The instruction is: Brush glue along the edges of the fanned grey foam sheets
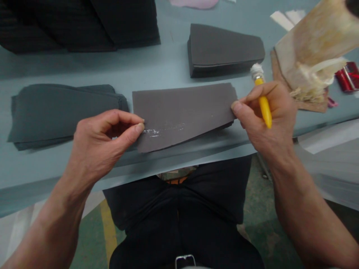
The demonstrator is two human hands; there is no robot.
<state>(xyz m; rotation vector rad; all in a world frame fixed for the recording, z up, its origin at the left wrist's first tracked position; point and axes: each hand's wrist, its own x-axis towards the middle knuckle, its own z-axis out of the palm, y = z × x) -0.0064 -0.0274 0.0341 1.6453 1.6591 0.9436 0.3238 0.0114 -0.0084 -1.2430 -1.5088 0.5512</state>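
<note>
A dark grey cut panel [182, 108], tapered in shape, is stretched between my two hands over the near part of the table. Wet, shiny streaks show on its lower left surface. My left hand [103, 138] pinches the panel's left edge between thumb and forefinger. The right edge is pinched the same way by my right hand [266, 112], which also has a yellow-handled brush [264, 101] tucked in its fingers, white bristle end up. Under the panel's lower right edge, darker layers peek out. On the left lies a stack of dark green-grey panels [61, 112].
Behind the panel sits a neat stack of grey pieces [224, 48]. Tall black stacks [84, 22] fill the back left. A glue-crusted container [311, 52] stands at right on a brown board [311, 106], beside a red shiny can [347, 76]. The blue-grey table's front edge [224, 158] is close to my lap.
</note>
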